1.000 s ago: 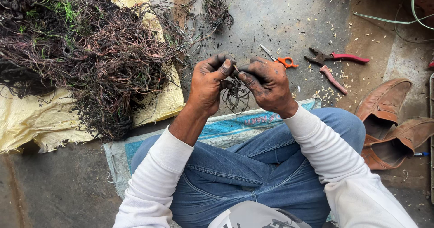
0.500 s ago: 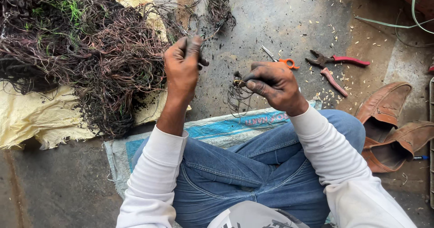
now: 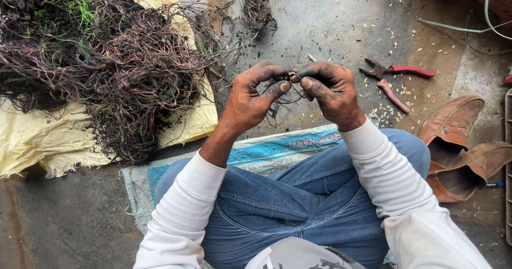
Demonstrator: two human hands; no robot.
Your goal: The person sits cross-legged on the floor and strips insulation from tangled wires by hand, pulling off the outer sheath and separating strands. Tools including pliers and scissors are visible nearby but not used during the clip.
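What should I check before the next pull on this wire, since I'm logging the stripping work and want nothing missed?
1. Both hands on the wire: left hand and right hand pinch a thin dark wire strand between their fingertips. Ok.
2. Firmness of the grip: cannot tell.
3. Loose end free of the wire pile: strand hangs apart from it. Ok.
4. Red-handled pliers within reach: lying on the floor just right of the hands. Ok.
5. Bare end exposed at the pinch: too small to see. Cannot tell.
6. Shoes out of the way: off to the right. Ok.
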